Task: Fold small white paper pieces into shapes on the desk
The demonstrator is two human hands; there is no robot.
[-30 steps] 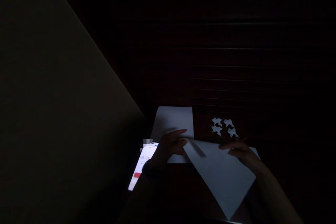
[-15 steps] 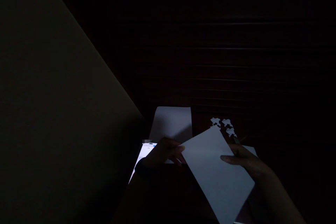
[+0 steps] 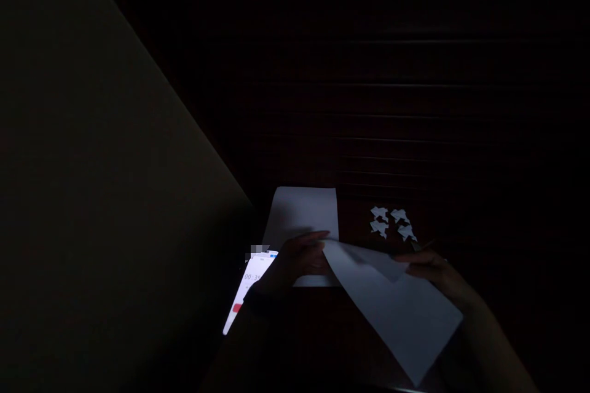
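Note:
A white sheet of paper (image 3: pixel 391 310) is held up between my two hands, its top corner folded over toward me. My left hand (image 3: pixel 305 255) pinches the sheet at its upper left corner. On the other side, my right hand (image 3: pixel 428 267) grips the upper right part, with the fingers near the folded flap (image 3: pixel 380 263). The sheet's lowest corner hangs near the front edge of the dark table. Dim light hides part of both hands' fingers.
A stack of white paper (image 3: pixel 304 209) lies behind my left hand. A lit phone (image 3: pixel 242 288) showing a timer is at the left, partly behind my wrist. Several small folded paper pieces (image 3: pixel 379 228) lie at the back right. A pale wall (image 3: pixel 115 196) rises on the left.
The sheet's top corner has been folded down and its lower end swung to the right. My left arm has shifted, uncovering more of the phone. The folded pieces show more fully.

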